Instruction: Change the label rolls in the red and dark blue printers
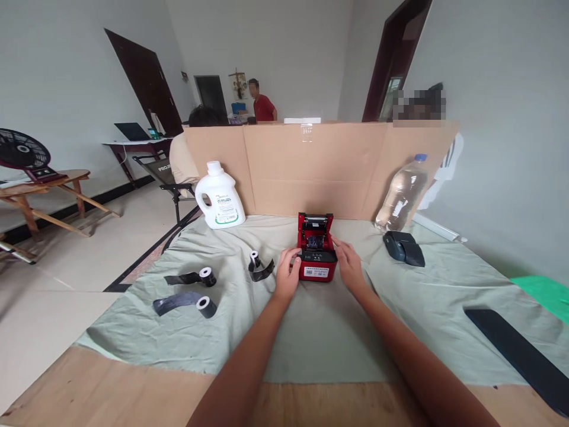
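A big white jug (222, 201) stood near one end of a brown cardboard wall (311, 172), and a clear bottle (402, 196) with a blue cap tipped a bit near the other end. A black fan (24, 149) sat on a wooden stool (73, 175). Far back, there was a person in a red shirt (264, 108).

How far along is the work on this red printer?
Done: the lid is up, a black roll apparently inside. In hand: left hand and right hand touch the red printer. Apparently remaining: the lid isn't closed; three loose rolls lie outside.
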Demonstrator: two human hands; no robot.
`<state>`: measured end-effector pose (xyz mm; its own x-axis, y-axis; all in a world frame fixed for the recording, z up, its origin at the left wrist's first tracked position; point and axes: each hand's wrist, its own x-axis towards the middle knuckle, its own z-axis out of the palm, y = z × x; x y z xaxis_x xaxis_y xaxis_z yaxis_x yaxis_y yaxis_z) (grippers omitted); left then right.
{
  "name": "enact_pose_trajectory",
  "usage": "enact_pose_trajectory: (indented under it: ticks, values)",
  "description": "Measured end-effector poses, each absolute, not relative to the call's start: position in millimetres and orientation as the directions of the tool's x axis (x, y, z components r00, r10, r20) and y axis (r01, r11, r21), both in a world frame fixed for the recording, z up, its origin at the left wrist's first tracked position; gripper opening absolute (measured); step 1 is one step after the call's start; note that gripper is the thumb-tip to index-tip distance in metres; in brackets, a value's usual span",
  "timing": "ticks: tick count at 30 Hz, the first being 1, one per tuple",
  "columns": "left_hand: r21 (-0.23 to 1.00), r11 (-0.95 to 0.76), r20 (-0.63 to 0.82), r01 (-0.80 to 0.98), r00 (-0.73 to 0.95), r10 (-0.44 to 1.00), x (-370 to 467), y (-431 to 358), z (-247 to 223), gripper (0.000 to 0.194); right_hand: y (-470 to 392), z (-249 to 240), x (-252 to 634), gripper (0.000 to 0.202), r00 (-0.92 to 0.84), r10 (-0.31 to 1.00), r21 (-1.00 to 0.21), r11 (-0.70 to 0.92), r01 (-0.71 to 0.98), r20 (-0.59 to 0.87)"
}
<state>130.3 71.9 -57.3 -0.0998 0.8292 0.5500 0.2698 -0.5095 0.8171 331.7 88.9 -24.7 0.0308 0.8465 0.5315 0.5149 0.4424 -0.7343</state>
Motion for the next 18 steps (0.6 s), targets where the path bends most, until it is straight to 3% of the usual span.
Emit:
enact_pose_trajectory:
  ticks: [6, 9, 14, 18]
  values:
    - [0.84, -0.492, 0.521, 0.229, -0.089, 0.849, 130, 73, -58, 0.029, 141, 31, 332, 0.031, -0.157, 0.961, -0.795, 0.278, 0.539, 0.23]
    - [0.842, -0.493, 0.52, 0.219, -0.087, 0.85, 129, 74, -59, 0.029, 154, 43, 327, 0.032, -0.222, 0.968, -0.767, 0.228, 0.6, 0.115]
    - [0.85, -0.481, 0.506, 0.217, -0.08, 0.859, 129, 75, -60, 0.03, 167, 55, 312, 0.03, -0.434, 0.9, -0.52, 0.386, 0.762, 0.032]
    - [0.853, -0.476, 0.503, 0.214, -0.09, 0.86, 130, 76, -61, 0.029, 188, 57, 295, 0.029, -0.514, 0.814, -0.323, 0.426, 0.845, -0.27]
